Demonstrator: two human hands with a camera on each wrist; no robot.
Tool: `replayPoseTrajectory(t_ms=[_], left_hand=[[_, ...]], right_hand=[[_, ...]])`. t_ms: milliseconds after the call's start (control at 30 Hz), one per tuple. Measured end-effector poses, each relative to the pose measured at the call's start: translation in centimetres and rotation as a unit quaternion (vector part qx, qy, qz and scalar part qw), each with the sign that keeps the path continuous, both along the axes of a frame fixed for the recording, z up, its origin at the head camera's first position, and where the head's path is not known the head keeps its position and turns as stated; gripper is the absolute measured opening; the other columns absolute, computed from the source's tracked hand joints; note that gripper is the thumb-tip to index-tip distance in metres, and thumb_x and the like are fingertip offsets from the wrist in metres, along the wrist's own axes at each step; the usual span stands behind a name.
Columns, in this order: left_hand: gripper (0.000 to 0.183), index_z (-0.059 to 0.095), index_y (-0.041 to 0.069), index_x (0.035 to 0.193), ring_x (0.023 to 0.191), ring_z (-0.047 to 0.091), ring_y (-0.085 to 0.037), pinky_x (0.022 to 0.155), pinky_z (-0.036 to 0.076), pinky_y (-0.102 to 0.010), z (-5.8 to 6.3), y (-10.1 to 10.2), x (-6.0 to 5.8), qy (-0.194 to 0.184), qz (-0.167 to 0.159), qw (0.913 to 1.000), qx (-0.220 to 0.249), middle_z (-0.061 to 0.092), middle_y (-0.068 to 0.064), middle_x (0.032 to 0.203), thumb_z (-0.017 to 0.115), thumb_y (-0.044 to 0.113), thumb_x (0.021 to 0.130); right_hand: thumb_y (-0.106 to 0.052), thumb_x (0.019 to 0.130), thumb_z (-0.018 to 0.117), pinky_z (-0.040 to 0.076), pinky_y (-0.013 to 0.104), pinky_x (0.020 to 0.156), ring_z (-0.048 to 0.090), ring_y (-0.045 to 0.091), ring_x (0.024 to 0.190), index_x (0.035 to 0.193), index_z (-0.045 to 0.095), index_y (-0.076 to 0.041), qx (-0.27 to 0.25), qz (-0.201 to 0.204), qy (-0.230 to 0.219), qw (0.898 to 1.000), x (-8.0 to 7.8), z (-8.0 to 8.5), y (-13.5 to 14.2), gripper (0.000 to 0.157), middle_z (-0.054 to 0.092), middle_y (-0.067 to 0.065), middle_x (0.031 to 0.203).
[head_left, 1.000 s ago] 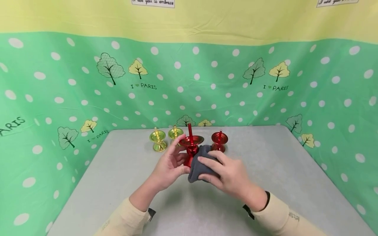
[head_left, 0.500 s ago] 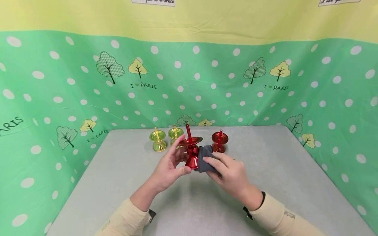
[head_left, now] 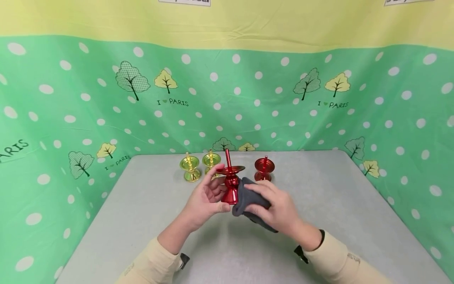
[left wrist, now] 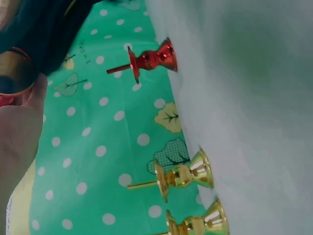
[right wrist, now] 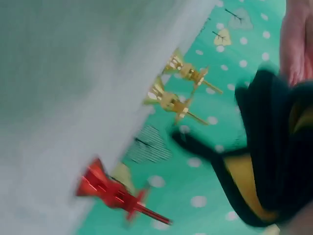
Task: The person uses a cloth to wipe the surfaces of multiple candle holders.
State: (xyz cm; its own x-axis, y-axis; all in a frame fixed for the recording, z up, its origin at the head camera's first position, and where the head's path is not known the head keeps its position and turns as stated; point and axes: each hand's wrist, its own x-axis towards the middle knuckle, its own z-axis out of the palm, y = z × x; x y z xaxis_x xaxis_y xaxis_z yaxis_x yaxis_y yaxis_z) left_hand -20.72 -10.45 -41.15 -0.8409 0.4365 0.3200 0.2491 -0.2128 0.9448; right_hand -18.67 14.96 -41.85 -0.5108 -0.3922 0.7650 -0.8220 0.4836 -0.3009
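Red candlestick (head_left: 230, 194) is clamped near-upright in the left hand's grip (head_left: 202, 202), apparently to steady it beside the grey cloth (head_left: 248, 199) pinched in the right hand's grip (head_left: 283, 210).

Head view: on the green curtain (head_left: 227, 130), dark lettering reads "I", a small green heart, then "PARIS", once in the left print (head_left: 172, 102) and once in the right print (head_left: 333, 104). A smaller side print (head_left: 117, 162) at left repeats it, slanted. At the far left edge, a larger word (head_left: 13, 151) reads "PARIS", partly cut off. Two white labels (head_left: 184, 2) on the yellow band (head_left: 227, 27) are cropped beyond reading. Left wrist view: the lettering is too blurred to read.
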Motion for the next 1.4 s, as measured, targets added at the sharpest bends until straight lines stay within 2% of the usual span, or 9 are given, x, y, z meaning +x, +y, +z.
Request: replayPoseTrajectory(t_ms=[133, 233, 367, 500, 600, 800, 967, 1167, 1400], left_hand=[[0.112, 0.031, 0.022, 0.168, 0.125, 0.067, -0.019, 0.109, 0.053, -0.024, -0.2, -0.2, -0.3, -0.002, 0.003, 0.9999, -0.013, 0.062, -0.020, 0.151, 0.094, 0.040, 0.077], [0.113, 0.026, 0.022, 0.170, 0.121, 0.067, -0.018, 0.106, 0.054, -0.024, -0.5, -0.3, -0.4, -0.012, 0.000, 0.9997, -0.023, 0.059, -0.022, 0.153, 0.093, 0.038, 0.080], [0.121, 0.019, 0.021, 0.172, 0.120, 0.069, -0.014, 0.107, 0.056, -0.023, -0.7, -0.2, -0.3, -0.032, -0.018, 0.9993, -0.013, 0.053, -0.025, 0.153, 0.094, 0.033, 0.079], [0.126, 0.020, 0.019, 0.172, 0.117, 0.068, -0.014, 0.105, 0.057, -0.024, -0.6, 0.0, -0.2, -0.027, -0.027, 0.9992, -0.011, 0.062, -0.018, 0.141, 0.095, 0.039, 0.073], [0.125, 0.023, 0.019, 0.170, 0.118, 0.068, -0.014, 0.105, 0.057, -0.024, -0.5, 0.0, -0.2, -0.024, -0.028, 0.9993, -0.010, 0.066, -0.010, 0.135, 0.095, 0.041, 0.071], [0.121, 0.025, 0.021, 0.170, 0.121, 0.067, -0.016, 0.109, 0.055, -0.025, -0.5, -0.4, -0.1, -0.032, -0.028, 0.9991, -0.002, 0.065, -0.008, 0.139, 0.097, 0.034, 0.074], [0.115, 0.028, 0.023, 0.169, 0.125, 0.068, -0.017, 0.110, 0.055, -0.025, -0.6, -0.5, 0.0, -0.030, -0.018, 0.9991, -0.026, 0.065, -0.019, 0.144, 0.097, 0.026, 0.078], [0.111, 0.031, 0.029, 0.166, 0.124, 0.070, -0.023, 0.113, 0.055, -0.035, -1.7, 0.1, -1.1, 0.020, 0.080, 0.9862, -0.144, 0.070, -0.009, 0.141, 0.096, 0.010, 0.079], [0.112, 0.034, 0.020, 0.161, 0.115, 0.074, -0.024, 0.107, 0.059, -0.047, -3.3, 1.3, -3.4, 0.045, 0.190, 0.9490, -0.248, 0.074, -0.007, 0.130, 0.100, 0.009, 0.072]], right_hand=[[-0.021, 0.086, 0.091, 0.060, 0.029, 0.078, 0.070, 0.017, 0.095, 0.134, 0.072, -0.016, -0.031, 0.017, -0.083, 0.996, -0.2, 0.0, 0.3, 0.052, 0.075, 0.006, 0.117], [-0.035, 0.097, 0.081, 0.066, 0.035, 0.075, 0.075, 0.020, 0.090, 0.132, 0.073, -0.016, 0.020, -0.027, 0.017, 0.999, 0.0, 0.1, -0.1, 0.040, 0.074, 0.009, 0.115], [-0.049, 0.108, 0.060, 0.067, 0.041, 0.067, 0.078, 0.024, 0.078, 0.126, 0.077, -0.018, 0.065, -0.104, 0.163, 0.979, 0.5, 0.3, -0.7, 0.040, 0.075, 0.011, 0.109], [-0.047, 0.111, 0.055, 0.066, 0.040, 0.063, 0.077, 0.023, 0.080, 0.124, 0.078, -0.019, 0.089, -0.120, 0.213, 0.966, 1.0, 0.6, -1.1, 0.038, 0.074, 0.011, 0.107], [-0.048, 0.109, 0.059, 0.067, 0.040, 0.065, 0.077, 0.023, 0.082, 0.126, 0.077, -0.020, 0.097, -0.102, 0.203, 0.969, 1.0, 0.8, -1.1, 0.037, 0.074, 0.010, 0.109], [-0.033, 0.092, 0.086, 0.063, 0.032, 0.074, 0.074, 0.018, 0.091, 0.133, 0.074, -0.018, 0.023, 0.016, -0.021, 0.999, -0.2, 0.6, 0.4, 0.045, 0.075, 0.007, 0.117], [-0.015, 0.090, 0.086, 0.058, 0.028, 0.075, 0.066, 0.009, 0.091, 0.135, 0.072, -0.013, -0.010, 0.077, -0.223, 0.972, -0.9, 0.0, 1.9, 0.048, 0.077, 0.010, 0.122], [-0.038, 0.098, 0.079, 0.056, 0.027, 0.081, 0.066, 0.009, 0.097, 0.135, 0.074, -0.016, 0.076, -0.003, -0.359, 0.930, -1.4, -0.7, 4.7, 0.043, 0.077, 0.004, 0.126], [-0.043, 0.098, 0.079, 0.057, 0.026, 0.081, 0.071, 0.013, 0.102, 0.136, 0.073, -0.018, 0.077, -0.083, -0.365, 0.924, -0.6, -0.8, 8.3, 0.046, 0.077, 0.008, 0.129]])
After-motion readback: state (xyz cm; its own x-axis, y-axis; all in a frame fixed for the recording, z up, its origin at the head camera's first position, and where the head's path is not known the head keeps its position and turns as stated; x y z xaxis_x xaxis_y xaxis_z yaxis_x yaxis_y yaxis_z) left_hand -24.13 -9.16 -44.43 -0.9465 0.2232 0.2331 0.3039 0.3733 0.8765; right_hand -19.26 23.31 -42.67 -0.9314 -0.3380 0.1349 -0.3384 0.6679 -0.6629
